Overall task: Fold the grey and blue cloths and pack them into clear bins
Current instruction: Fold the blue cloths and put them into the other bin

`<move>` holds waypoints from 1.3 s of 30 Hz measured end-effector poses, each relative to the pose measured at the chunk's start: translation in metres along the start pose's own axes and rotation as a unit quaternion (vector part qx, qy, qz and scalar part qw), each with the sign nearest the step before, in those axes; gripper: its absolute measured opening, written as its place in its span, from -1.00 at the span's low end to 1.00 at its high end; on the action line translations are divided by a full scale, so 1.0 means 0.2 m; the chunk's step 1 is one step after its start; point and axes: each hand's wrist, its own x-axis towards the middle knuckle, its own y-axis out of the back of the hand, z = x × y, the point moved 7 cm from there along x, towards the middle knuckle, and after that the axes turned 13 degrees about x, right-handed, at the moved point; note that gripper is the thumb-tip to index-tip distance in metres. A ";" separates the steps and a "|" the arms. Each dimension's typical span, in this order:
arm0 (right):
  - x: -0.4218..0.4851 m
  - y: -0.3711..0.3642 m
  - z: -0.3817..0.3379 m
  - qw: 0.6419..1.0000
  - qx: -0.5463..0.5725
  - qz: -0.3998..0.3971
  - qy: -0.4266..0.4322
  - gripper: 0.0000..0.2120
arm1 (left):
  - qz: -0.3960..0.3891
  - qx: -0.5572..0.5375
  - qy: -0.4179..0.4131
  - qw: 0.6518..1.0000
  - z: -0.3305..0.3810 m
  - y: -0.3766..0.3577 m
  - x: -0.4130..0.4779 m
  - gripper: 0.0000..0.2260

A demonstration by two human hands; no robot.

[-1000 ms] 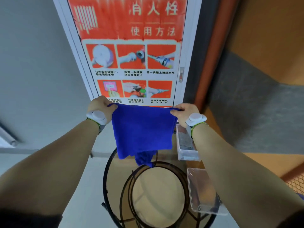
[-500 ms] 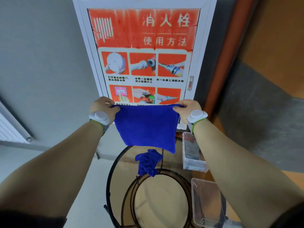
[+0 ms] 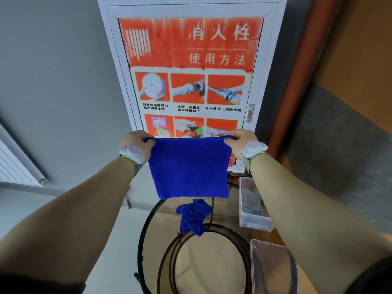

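A blue cloth (image 3: pixel 188 168) hangs flat in the air, stretched between my hands. My left hand (image 3: pixel 135 141) pinches its top left corner and my right hand (image 3: pixel 241 141) pinches its top right corner. Below it a second blue cloth (image 3: pixel 194 217) lies crumpled on the round glass table (image 3: pixel 210 270). At the table's right a clear bin (image 3: pixel 252 211) holds folded grey cloth. A second clear bin (image 3: pixel 273 266) stands nearer to me, partly hidden by my right arm.
A white cabinet door with a red instruction poster (image 3: pixel 188 71) stands straight ahead. A white radiator (image 3: pixel 17 164) is on the left wall. An orange and grey wall (image 3: pixel 339 102) runs along the right.
Both hands have raised the blue cloth and pulled it taut into a flat square. It now hangs clear of the crumpled cloth on the table.
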 end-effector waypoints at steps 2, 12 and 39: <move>0.02 0.00 0.00 1.000 -0.014 0.002 -0.005 -0.80 | 0.002 -0.010 0.002 1.000 0.01 -0.01 0.02 -0.75; -0.07 -0.08 0.14 0.992 0.103 0.034 -0.059 -0.79 | -0.034 -0.136 0.031 0.990 -0.07 -0.16 -0.11 -0.73; -1.32 -0.29 1.05 0.954 -0.069 -0.083 -0.278 -0.69 | -0.251 -0.036 0.104 0.962 -0.67 -0.86 -1.57 -0.82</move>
